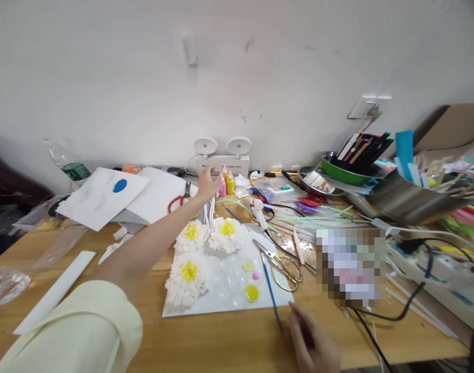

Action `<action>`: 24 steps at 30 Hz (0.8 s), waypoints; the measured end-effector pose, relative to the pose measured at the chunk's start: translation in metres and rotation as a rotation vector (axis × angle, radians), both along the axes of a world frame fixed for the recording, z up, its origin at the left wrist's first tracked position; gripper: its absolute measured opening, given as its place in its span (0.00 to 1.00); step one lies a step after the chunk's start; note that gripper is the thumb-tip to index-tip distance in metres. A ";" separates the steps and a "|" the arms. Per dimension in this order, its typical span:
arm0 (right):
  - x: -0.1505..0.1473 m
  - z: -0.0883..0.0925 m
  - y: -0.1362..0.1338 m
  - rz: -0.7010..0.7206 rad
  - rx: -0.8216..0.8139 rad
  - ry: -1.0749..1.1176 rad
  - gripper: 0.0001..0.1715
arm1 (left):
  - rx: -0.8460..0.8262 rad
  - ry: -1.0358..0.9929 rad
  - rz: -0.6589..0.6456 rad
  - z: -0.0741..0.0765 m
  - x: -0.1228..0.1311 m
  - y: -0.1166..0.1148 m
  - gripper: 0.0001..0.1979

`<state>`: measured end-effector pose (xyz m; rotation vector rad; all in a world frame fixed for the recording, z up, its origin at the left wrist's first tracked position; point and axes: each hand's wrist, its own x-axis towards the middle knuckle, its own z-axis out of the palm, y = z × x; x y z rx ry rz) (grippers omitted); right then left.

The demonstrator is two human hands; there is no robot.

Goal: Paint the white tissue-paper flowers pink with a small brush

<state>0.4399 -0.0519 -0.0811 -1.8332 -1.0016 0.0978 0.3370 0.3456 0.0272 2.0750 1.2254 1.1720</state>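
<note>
My left hand [208, 183] is stretched to the back of the table, its fingers apart, right beside a pink paint bottle [222, 187]; whether it touches the bottle is unclear. A yellow paint bottle [230, 184] and an orange one [224, 172] stand close by. Near the front edge, my right hand [314, 338] has loosely curled fingers with nothing visible in them. To its left lies a blue paintbrush [273, 295], apart from it. On white paper [221, 310] sit three white flowers [226, 235] with yellow centres and a clear paint palette [229, 282] holding yellow and pink paint.
Gold-handled scissors [287, 270] and a white glue gun [258, 212] lie right of the flowers. Red-handled pliers [177, 202] and paper sheets [105, 197] are at the left. A power strip [435, 269] with black cables, a green bowl [348, 172] of pens and a white lamp unit [223, 165] stand around.
</note>
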 end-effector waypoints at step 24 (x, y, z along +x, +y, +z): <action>0.057 0.045 0.070 1.145 0.141 -1.273 0.11 | -0.663 0.002 -1.094 -0.043 -0.120 -0.363 0.31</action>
